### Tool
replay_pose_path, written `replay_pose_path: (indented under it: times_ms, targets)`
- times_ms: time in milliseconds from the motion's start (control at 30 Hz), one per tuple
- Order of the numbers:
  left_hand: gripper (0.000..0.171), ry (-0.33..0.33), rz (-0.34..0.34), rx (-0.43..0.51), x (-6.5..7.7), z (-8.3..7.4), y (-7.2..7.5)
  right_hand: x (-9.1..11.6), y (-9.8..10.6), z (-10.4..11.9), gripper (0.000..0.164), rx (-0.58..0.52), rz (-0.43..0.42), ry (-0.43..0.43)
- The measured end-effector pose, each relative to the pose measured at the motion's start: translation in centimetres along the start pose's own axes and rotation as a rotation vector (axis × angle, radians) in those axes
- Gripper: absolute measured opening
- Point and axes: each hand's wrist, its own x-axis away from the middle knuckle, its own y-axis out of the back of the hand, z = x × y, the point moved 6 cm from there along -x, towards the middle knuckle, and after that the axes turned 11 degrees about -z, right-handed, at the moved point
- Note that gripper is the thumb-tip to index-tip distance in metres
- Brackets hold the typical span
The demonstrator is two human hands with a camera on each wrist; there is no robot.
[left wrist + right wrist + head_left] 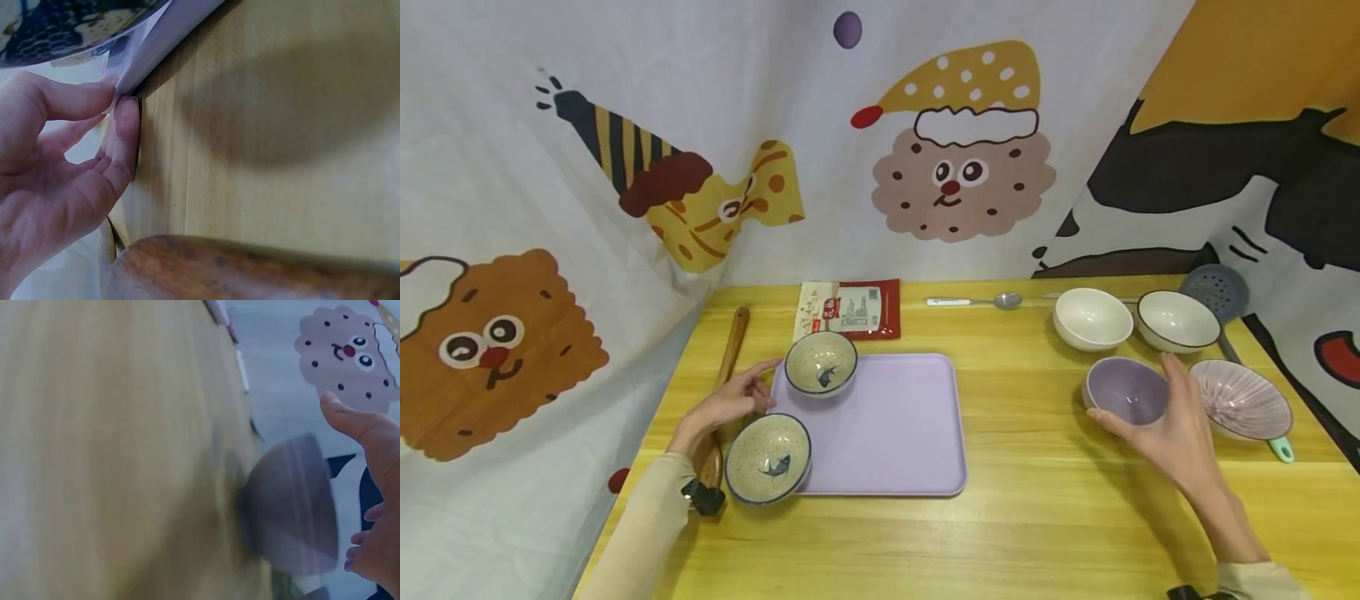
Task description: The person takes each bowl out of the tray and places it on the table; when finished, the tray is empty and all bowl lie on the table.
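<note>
My left hand [733, 402] is at the left edge of the lilac tray [910, 433], and its thumb and fingers pinch the tray's rim in the left wrist view. Two speckled bowls with blue fish stand at the tray's left side: the far bowl [822, 363] on the corner, the near bowl [768, 459] overlapping the edge. Over on the right, my right hand [1180, 433] spreads thumb and fingers across a purple bowl [1126, 392]. In the right wrist view a gap shows between this hand [381, 487] and the upright bowl [290, 506].
Behind the purple bowl stand a white bowl [1092, 319] and a dark-rimmed white bowl [1177, 322]. A striped bowl [1242, 398] and a grey skimmer [1215, 292] lie right. A red packet [850, 308], a metal spoon [976, 301] and a long wooden utensil [732, 346] lie around the tray.
</note>
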Motion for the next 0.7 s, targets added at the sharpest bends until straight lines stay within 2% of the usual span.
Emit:
replay_pose_path:
  times_ms: [333,533,700]
  targets:
    - [0.086,0.005,0.001,-0.001,0.0,-0.1,0.0,-2.2,-0.4,4.2,0.119,-0.083,0.051,0.055]
    - [0.086,0.004,0.0,-0.002,0.0,-0.1,0.0,-3.0,-2.1,7.2,0.113,-0.101,0.132,0.095]
    - [0.086,-0.002,0.001,-0.008,-0.1,-0.1,0.0,-3.9,-4.0,9.6,0.114,-0.117,0.177,0.105]
